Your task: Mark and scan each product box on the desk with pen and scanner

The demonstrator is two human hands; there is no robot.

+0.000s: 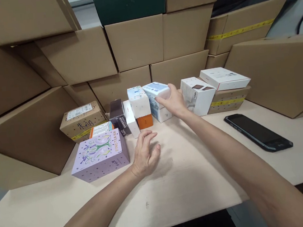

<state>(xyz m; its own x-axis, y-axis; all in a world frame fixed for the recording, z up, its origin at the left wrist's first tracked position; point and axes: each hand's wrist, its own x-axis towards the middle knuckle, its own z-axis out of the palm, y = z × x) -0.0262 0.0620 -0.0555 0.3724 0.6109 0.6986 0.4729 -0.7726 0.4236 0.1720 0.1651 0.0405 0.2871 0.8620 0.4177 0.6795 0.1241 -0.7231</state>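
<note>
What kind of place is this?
Probably a packing or stockroom workstation: brown cartons stacked at the back, small packaged goods lined up on the pale table, and a dark handheld device.

There was one lavender box (pixel 99 157). Behind it stood one small carton (pixel 87 123) and one orange-and-white box (pixel 100 129); to its right, one dark box (pixel 117 113), one orange box (pixel 144 121), three white boxes (pixel 198 99), at least two blue-and-white packs (pixel 155 87) (stacking hid the exact number), a second small carton (pixel 227 102) and one handheld device (pixel 257 131).

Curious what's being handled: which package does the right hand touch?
The upper blue-and-white package just right of the orange box; the thumb of the right hand lies on it alone.
</note>
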